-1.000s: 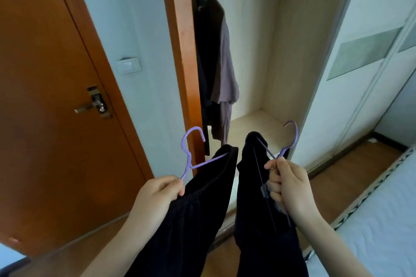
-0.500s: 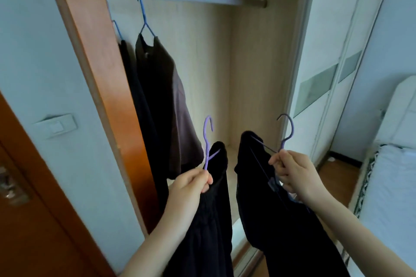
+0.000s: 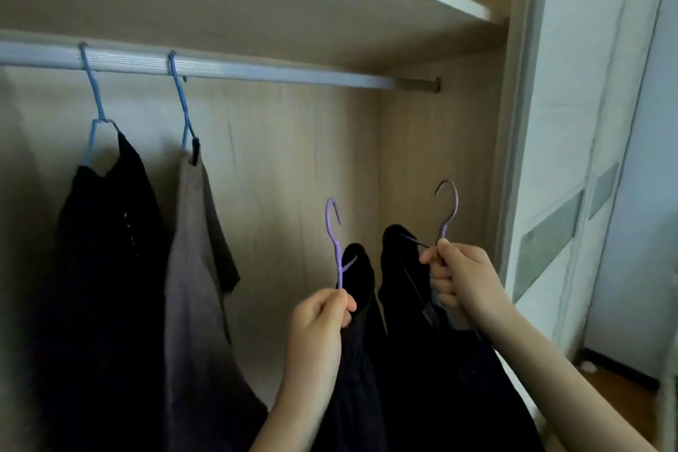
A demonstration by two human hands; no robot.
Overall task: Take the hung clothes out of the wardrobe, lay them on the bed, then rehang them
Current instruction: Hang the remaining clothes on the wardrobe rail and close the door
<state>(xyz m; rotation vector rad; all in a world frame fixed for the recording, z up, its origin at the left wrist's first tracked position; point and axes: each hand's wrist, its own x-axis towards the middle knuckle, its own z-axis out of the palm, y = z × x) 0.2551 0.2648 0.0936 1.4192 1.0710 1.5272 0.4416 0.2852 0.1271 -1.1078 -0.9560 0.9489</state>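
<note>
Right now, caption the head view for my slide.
Both hands raise purple hangers of dark clothes toward the wardrobe rail.

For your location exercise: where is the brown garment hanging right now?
In the head view, the brown garment hangs left of centre on a blue hanger from the wardrobe rail, between a black garment and the left hand.

A pale sliding door panel [image 3: 572,165] stands at the right, with greenish frosted glass insets [image 3: 546,249] set slantwise across it. Farther right rises a plain bluish-white wall [image 3: 649,194], edged at its foot by a dark skirting board [image 3: 620,367]. Below it shows a strip of warm brown wooden floor [image 3: 609,400], with a small white object [image 3: 588,365] lying by the skirting.
</note>
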